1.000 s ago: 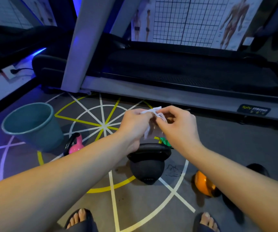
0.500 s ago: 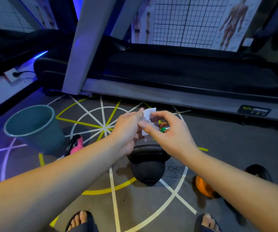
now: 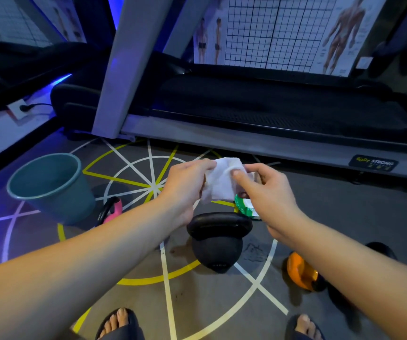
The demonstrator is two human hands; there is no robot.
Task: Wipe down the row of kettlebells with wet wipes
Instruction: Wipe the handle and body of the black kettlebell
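Head view: a white wet wipe (image 3: pixel 222 182) is held up in the air between both hands, partly unfolded, above the floor (image 3: pixel 344 217). One edge is pinched by the left hand (image 3: pixel 185 185), its fingers (image 3: pixel 205 165) curled onto the wipe's top corner. The other side is pinched by the right hand (image 3: pixel 268 192), fingers (image 3: pixel 240 179) pressed on the wipe's face. A green-and-white wipe packet (image 3: pixel 245 208) is seen just under the right hand; whether it is held cannot be told. A black kettlebell (image 3: pixel 217 244) stands upright on the floor below the hands, on painted white and yellow lines. A pink kettlebell (image 3: pixel 114 212) is seen toward the floor's left edge, just beside a teal bucket (image 3: pixel 50 187) and partly hidden by the left forearm. An orange kettlebell (image 3: pixel 300 272) sits toward the right edge, partly hidden by the right forearm. A treadmill (image 3: pixel 271 143) runs along the far edge of the floor. Two sandalled feet are seen at the near edge
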